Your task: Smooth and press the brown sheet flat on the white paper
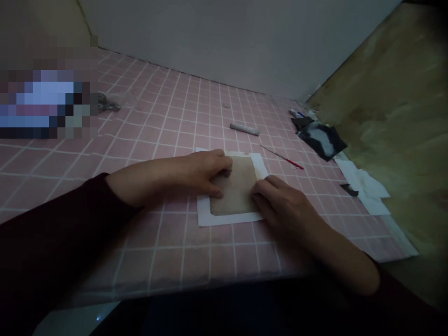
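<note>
A flat beige square with slightly rounded corners lies on a larger white sheet, which shows as a border around it. My left hand rests over the square's left side, thumb and fingertips touching it, with the thumb spread away from the curled fingers. At the right edge, my right hand has its thumb and fingers pinched together on the square's margin; the exact grip is partly hidden. Behind the sheet lie a grey cylindrical stick and a thin tool with a red handle.
A pink checked cloth covers the table. Along the right wall sit a black packet, white paper pieces and a dark scrap. Far left, a metal object like scissors lies beside a blurred-out area. A small round piece lies farther back.
</note>
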The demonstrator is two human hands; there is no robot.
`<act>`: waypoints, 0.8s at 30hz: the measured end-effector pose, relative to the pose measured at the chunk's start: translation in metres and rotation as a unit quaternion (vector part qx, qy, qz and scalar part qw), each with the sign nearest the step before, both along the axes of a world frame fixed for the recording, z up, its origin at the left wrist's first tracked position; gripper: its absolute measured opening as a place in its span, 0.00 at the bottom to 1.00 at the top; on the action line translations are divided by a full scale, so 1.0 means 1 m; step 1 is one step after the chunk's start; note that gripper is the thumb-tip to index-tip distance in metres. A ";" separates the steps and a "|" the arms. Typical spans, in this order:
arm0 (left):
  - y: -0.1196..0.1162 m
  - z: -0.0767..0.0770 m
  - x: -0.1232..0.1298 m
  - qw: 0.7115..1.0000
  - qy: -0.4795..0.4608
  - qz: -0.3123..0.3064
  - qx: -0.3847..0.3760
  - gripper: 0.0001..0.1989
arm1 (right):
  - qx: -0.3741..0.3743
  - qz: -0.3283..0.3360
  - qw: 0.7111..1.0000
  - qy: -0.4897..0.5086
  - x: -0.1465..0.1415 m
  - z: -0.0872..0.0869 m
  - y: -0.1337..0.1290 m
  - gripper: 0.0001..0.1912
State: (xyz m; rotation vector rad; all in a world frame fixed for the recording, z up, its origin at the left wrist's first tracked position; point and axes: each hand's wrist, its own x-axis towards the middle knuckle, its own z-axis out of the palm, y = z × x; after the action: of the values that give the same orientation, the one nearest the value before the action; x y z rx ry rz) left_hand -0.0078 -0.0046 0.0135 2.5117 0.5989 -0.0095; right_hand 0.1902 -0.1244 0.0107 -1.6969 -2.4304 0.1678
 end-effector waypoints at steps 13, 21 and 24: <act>0.006 -0.008 -0.001 1.000 -0.023 -0.006 -0.007 0.16 | -0.022 0.020 0.999 0.016 -0.006 0.001 -0.013 0.08; 0.004 -0.003 0.001 1.000 0.005 0.005 0.011 0.18 | -0.008 0.083 0.996 0.036 -0.016 -0.005 -0.008 0.06; 0.005 -0.004 0.000 1.000 0.009 0.002 0.007 0.18 | -0.011 0.004 1.000 0.007 0.002 -0.001 -0.010 0.06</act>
State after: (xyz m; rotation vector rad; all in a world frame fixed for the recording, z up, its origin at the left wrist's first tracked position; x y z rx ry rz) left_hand -0.0077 0.0007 0.0091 2.5265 0.6120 -0.0259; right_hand 0.1922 -0.1345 0.0099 -1.6906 -2.4338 0.2069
